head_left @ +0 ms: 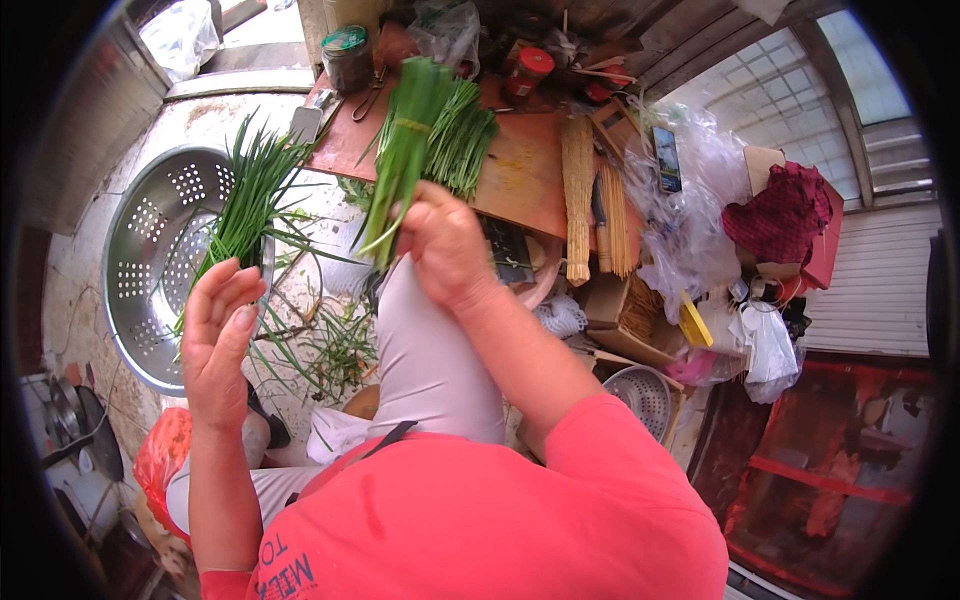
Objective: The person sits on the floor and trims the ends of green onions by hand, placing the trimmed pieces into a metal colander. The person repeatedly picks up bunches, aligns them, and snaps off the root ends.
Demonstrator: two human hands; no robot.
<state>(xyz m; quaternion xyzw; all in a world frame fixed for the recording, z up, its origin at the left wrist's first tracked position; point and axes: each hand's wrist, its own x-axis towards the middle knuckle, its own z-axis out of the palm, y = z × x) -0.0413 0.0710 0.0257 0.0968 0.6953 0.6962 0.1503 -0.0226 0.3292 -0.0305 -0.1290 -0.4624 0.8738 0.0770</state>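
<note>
My right hand [442,244] grips the cut end of a bunch of green chives [409,150], above the near edge of a low wooden table [517,195]. A yellowish band runs around this bunch, and its leaf tips point away from me. Behind it, more chives [465,139] lie on the table. My left hand [221,330] is raised with thumb and fingers apart and nothing in it. Just beyond it, loose long chives [251,199] lie across a perforated metal colander [139,217]; whether my fingertips touch them I cannot tell.
On the table are a green-lidded jar [347,56], a red-lidded jar [529,75], a straw whisk [576,195], a knife [601,225] and a bundle of thin sticks [616,221]. Plastic bags [694,225] and a phone [666,160] are at right. Chive scraps [337,349] litter the floor.
</note>
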